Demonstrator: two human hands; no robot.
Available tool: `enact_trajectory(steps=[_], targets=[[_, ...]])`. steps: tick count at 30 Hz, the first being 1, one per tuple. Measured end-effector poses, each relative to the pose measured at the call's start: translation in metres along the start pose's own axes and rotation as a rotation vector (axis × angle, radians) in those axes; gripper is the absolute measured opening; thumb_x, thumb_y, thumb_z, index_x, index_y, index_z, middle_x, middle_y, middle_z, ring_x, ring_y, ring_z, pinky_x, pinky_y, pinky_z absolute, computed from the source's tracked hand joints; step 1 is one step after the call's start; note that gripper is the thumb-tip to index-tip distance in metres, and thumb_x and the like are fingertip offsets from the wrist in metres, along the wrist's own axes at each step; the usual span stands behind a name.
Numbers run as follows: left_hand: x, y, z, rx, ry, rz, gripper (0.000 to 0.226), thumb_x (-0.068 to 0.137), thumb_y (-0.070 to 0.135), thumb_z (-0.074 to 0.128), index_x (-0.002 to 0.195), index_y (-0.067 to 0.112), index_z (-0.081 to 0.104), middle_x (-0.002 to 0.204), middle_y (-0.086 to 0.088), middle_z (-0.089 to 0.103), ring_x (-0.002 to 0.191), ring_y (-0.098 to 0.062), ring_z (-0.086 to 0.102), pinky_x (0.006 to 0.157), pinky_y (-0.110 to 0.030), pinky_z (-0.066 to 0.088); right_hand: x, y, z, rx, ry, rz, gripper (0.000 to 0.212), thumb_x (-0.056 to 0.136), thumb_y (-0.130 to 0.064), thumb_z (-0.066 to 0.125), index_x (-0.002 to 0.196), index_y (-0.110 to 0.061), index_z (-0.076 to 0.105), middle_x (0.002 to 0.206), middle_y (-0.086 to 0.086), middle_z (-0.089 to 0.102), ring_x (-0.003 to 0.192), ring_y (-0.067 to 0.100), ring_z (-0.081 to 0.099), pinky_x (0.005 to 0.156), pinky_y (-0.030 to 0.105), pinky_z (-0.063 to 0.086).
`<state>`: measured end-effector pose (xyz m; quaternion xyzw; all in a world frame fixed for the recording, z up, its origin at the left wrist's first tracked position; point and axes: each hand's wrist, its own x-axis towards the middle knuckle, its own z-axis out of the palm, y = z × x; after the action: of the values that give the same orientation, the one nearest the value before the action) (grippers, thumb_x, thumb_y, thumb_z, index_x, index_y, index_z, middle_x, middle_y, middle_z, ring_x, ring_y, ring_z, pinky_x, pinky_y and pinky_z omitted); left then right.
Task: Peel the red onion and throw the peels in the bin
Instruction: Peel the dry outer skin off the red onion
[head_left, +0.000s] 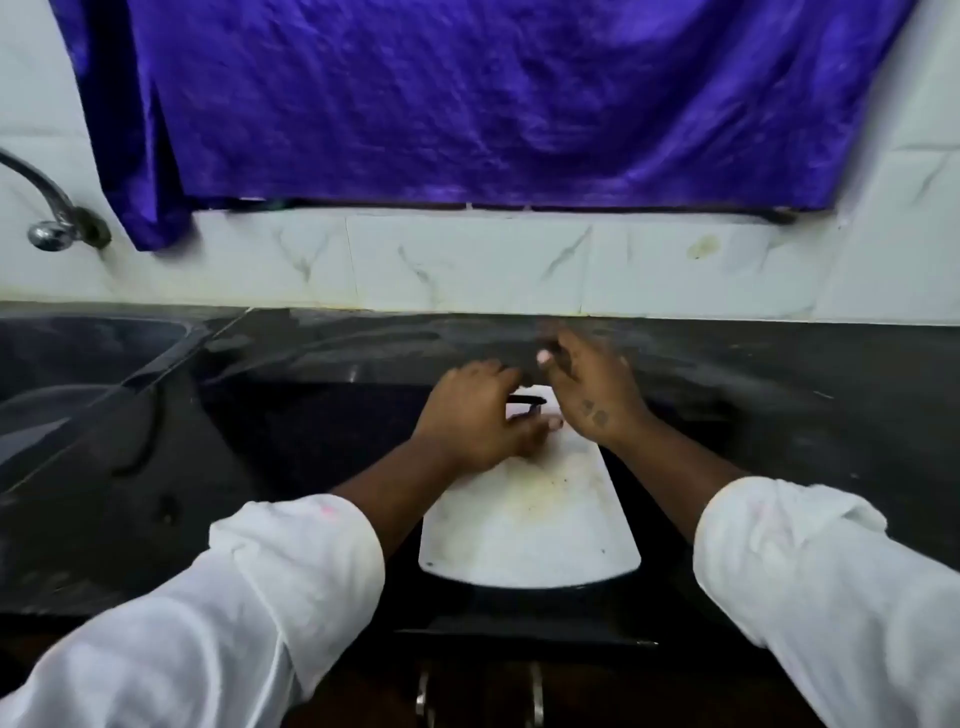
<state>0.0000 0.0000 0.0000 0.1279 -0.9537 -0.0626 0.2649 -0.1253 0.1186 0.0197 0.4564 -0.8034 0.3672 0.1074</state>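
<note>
Left hand (475, 421): lay palm down, back facing the camera, forearm reaching forward out of a rolled white sleeve (234, 613).
Left fingers (496, 374): were curled downward and close together, tips hidden under the knuckles; the thumb (545, 423) pointed toward the right hand. Whether they gripped anything could not be told.
Right hand (592, 395): stood more on edge, its back turned to the left, wrist just beside the left thumb.
Right fingers (566, 353): were stretched forward and close together, blurred by motion. Grip could not be told.
Dark object (527, 400): was thin and black, lying between the left fingers and the right palm; contact with either was unclear.
Onion: could not be made out; the gap between the fingers was blurred and partly covered.
Board (530, 540): was white and stained, its far end under both sets of fingers, the rest extending back beneath the wrists.
Counter (779, 395): was black and lay below and beyond the fingertips.
Sink (78, 364): was well to the left of the left fingers, with a tap (49, 208) above it.
Cloth (493, 104): was purple and hung on the wall far beyond the fingertips.
</note>
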Motion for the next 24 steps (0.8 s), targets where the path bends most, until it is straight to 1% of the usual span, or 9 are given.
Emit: enact_trajectory(steps=[3,5,7,9,11,13,15,19,24], targets=[[-0.011,0.009,0.007,-0.073,-0.07,-0.052,0.036,0.081,0.061,0.071,0.099,0.031,0.069,0.096,0.005,0.066,0.093,-0.019,0.064,0.074,-0.033,0.049,-0.018,0.002,0.003,0.038,-0.056,0.021,0.024,0.101,-0.031,0.052,0.118,-0.022,0.067,0.116,0.001,0.073,0.104,0.023,0.068,0.097,0.045,0.051],[-0.017,0.017,0.006,-0.182,-0.075,-0.09,0.02,0.082,0.043,0.077,0.087,0.028,0.065,0.089,0.002,0.063,0.086,-0.021,0.062,0.068,-0.033,0.046,-0.033,0.002,0.006,0.078,-0.138,0.045,0.02,0.102,-0.03,0.052,0.112,-0.025,0.068,0.108,-0.002,0.075,0.095,0.019,0.072,0.091,0.041,0.055],[-0.02,0.019,0.004,-0.295,-0.03,-0.09,0.014,0.084,0.032,0.078,0.092,0.024,0.068,0.09,0.0,0.066,0.084,-0.02,0.062,0.07,-0.036,0.051,-0.04,0.003,0.007,0.22,-0.198,0.088,0.019,0.103,-0.029,0.051,0.113,-0.025,0.066,0.101,-0.003,0.076,0.089,0.016,0.074,0.086,0.04,0.059],[-0.024,0.018,0.004,-0.424,0.007,-0.105,0.02,0.087,0.028,0.079,0.104,0.021,0.072,0.094,0.003,0.071,0.085,-0.016,0.065,0.076,-0.04,0.056,-0.045,0.003,0.008,0.406,-0.223,0.16,0.02,0.104,-0.028,0.05,0.118,-0.025,0.065,0.104,-0.001,0.076,0.094,0.018,0.074,0.087,0.043,0.06],[-0.029,0.017,0.004,-0.6,0.018,-0.149,0.027,0.086,0.024,0.083,0.108,0.019,0.068,0.099,0.005,0.074,0.09,-0.015,0.071,0.081,-0.036,0.061,-0.049,0.002,0.008,0.568,-0.229,0.218,0.023,0.105,-0.028,0.05,0.123,-0.024,0.064,0.112,0.001,0.073,0.103,0.018,0.07,0.083,0.034,0.058],[-0.033,0.015,0.003,-0.816,0.029,-0.202,0.03,0.085,0.013,0.084,0.109,0.014,0.066,0.103,-0.002,0.075,0.097,-0.019,0.074,0.089,-0.036,0.063,-0.053,-0.001,0.003,0.711,-0.257,0.251,0.027,0.105,-0.025,0.052,0.13,-0.021,0.062,0.119,0.003,0.07,0.104,0.015,0.068,0.077,0.023,0.054],[-0.037,0.015,0.001,-0.995,0.061,-0.239,0.029,0.086,0.005,0.082,0.112,0.011,0.068,0.108,-0.008,0.076,0.104,-0.024,0.075,0.095,-0.04,0.062,-0.058,-0.002,-0.002,0.844,-0.274,0.241,0.032,0.102,-0.021,0.057,0.134,-0.017,0.06,0.123,0.007,0.067,0.102,0.017,0.07,0.078,0.025,0.058],[-0.042,0.017,-0.007,-1.095,0.154,-0.261,0.021,0.091,0.003,0.075,0.105,0.018,0.078,0.106,-0.002,0.08,0.105,-0.019,0.076,0.094,-0.035,0.061,-0.062,-0.004,-0.012,1.025,-0.284,0.228,0.043,0.092,-0.012,0.072,0.134,-0.008,0.062,0.121,0.022,0.07,0.105,0.029,0.073,0.096,0.039,0.059],[-0.034,0.019,-0.016,-1.206,0.173,-0.31,0.018,0.09,-0.002,0.074,0.101,0.011,0.079,0.095,-0.004,0.081,0.089,-0.014,0.076,0.079,-0.027,0.061,-0.056,-0.009,-0.02,1.012,-0.207,0.182,0.044,0.078,-0.003,0.083,0.12,-0.005,0.07,0.117,0.017,0.074,0.109,0.033,0.072,0.087,0.03,0.06]])
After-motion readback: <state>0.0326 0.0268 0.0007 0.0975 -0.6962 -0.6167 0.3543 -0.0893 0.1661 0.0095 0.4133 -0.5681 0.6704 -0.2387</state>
